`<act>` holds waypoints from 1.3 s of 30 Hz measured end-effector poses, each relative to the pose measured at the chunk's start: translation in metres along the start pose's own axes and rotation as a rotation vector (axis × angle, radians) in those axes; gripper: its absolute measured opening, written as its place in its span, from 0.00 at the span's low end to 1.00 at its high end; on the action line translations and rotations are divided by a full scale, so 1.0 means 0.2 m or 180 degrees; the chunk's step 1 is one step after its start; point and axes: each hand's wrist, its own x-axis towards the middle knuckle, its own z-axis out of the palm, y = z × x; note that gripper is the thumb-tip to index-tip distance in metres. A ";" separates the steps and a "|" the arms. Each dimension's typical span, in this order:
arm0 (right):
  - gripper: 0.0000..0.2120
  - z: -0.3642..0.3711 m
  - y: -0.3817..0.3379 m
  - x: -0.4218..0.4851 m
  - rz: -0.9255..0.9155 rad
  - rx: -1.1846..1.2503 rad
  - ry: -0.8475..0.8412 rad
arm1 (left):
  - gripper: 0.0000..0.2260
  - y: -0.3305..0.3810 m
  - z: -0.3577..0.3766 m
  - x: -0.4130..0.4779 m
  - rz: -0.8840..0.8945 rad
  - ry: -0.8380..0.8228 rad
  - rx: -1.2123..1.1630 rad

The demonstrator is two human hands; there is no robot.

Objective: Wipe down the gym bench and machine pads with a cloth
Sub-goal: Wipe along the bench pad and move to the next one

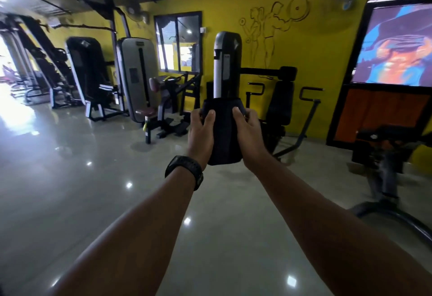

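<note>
**Both hands gripping the cloth.** The left hand [200, 132] and right hand [248, 129] each clasp one side edge of a dark cloth [224, 136]. The thumbs press on its near face and the fingers curl behind it. The cloth hangs folded between them, held in mid-air in front of the machines.

Directly behind it rises a tall weight-stack column [228, 61]. Just to the right of that stands a seated machine [280, 99] with a black back pad and two handles. A grey-shrouded machine [138, 73] stands farther left along the yellow wall [322, 45]. At the right edge is a low padded machine [383, 141], too blurred to make out in detail. The glossy floor [93, 190] lies between the person and the row.

Both forearms extend straight forward and converge toward the cloth — a black watch [184, 171] circles the left wrist.
</note>
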 end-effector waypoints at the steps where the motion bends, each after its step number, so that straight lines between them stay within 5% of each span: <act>1: 0.15 0.05 0.08 0.17 -0.0020 0.0049 -0.0064 | 0.10 -0.07 0.01 0.16 0.0016 0.0072 0.0022; 10: 0.11 0.51 0.55 1.40 0.0045 0.0087 -0.0607 | 0.13 -0.46 -0.09 1.34 -0.0518 0.0267 0.0058; 18: 0.13 1.16 1.14 2.30 0.0102 0.0136 -0.1093 | 0.11 -1.02 -0.40 2.36 -0.0206 0.1036 0.0331; 29: 0.15 2.08 1.62 3.52 0.0218 0.0232 -0.1414 | 0.12 -1.44 -0.86 3.82 -0.0005 0.1126 0.0484; 39: 0.09 2.88 2.32 4.74 -0.0093 0.0304 -0.1336 | 0.07 -1.96 -1.19 5.17 -0.0420 0.1083 0.0300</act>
